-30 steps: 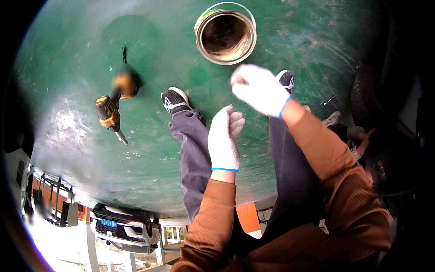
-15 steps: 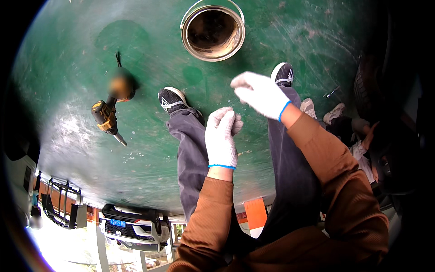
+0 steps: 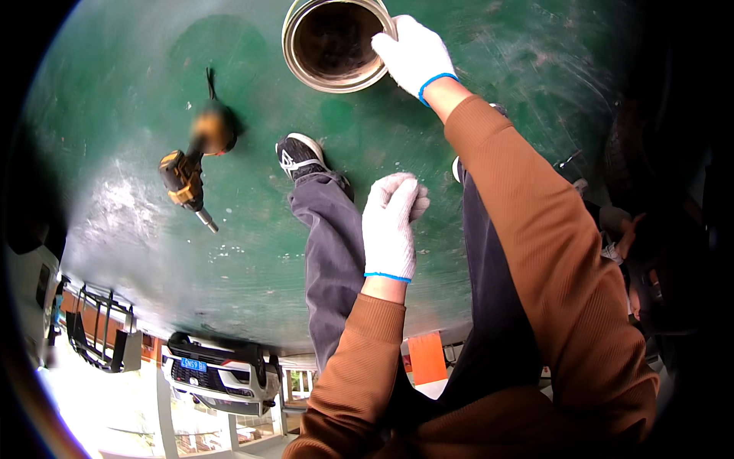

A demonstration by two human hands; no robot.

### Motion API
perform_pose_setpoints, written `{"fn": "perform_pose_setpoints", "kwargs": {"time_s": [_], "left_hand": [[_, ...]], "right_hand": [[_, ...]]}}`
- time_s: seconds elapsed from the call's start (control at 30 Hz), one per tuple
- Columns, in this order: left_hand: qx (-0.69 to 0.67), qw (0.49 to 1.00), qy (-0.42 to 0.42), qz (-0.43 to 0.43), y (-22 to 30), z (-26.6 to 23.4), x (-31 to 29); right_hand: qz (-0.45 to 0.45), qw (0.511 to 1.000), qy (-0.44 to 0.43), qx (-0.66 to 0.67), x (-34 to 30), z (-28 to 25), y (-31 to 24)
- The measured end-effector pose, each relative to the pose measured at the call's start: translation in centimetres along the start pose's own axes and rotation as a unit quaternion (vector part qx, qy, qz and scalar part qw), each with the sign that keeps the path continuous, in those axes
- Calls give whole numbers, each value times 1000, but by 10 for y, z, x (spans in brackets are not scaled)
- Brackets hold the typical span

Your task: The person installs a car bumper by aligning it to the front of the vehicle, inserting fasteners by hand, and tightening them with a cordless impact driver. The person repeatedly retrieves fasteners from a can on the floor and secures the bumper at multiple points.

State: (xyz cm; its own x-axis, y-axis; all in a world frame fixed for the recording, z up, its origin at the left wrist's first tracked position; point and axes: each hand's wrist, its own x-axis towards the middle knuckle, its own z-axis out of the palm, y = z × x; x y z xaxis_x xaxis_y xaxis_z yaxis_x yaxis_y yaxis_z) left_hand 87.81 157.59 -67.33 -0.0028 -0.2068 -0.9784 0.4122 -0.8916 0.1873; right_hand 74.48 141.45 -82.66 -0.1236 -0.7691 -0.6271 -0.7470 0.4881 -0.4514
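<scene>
A round metal bucket [image 3: 334, 87] stands on the green floor at the top of the view, with its dark, dirty inside showing. My right hand [image 3: 419, 55], in a white glove with a blue cuff, grips the right side of its rim, thumb on the inner side. Lower down, my left hand [image 3: 388, 229] in a matching glove hovers between my legs with its fingers curled together. Whatever those fingers hold, if anything, is hidden. To the left lies a yellow and black cordless impact wrench [image 3: 182, 180] with a socket on its nose.
My shoe [image 3: 300, 156] is planted below the bucket. A white car [image 3: 222, 379] and a black metal frame [image 3: 99, 336] stand at the lower left. An orange panel [image 3: 426, 358] shows beyond my legs. Another person's arm [image 3: 628, 236] appears in the dark area at right.
My right hand has reached up and away to the bucket and taken hold of its rim. The left hand stays curled and sits slightly further right in the view.
</scene>
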Motion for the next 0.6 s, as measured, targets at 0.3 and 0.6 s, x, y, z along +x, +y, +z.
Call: {"fn": "perform_pose_setpoints", "kwargs": {"time_s": [0.3, 0.6], "left_hand": [[-11, 1000, 3, -19, 2, -3, -3], [-17, 1000, 1, -9, 1, -7, -3]], "right_hand": [[-41, 999, 7, 13, -14, 9, 10], [-30, 999, -10, 23, -20, -1, 3]]}}
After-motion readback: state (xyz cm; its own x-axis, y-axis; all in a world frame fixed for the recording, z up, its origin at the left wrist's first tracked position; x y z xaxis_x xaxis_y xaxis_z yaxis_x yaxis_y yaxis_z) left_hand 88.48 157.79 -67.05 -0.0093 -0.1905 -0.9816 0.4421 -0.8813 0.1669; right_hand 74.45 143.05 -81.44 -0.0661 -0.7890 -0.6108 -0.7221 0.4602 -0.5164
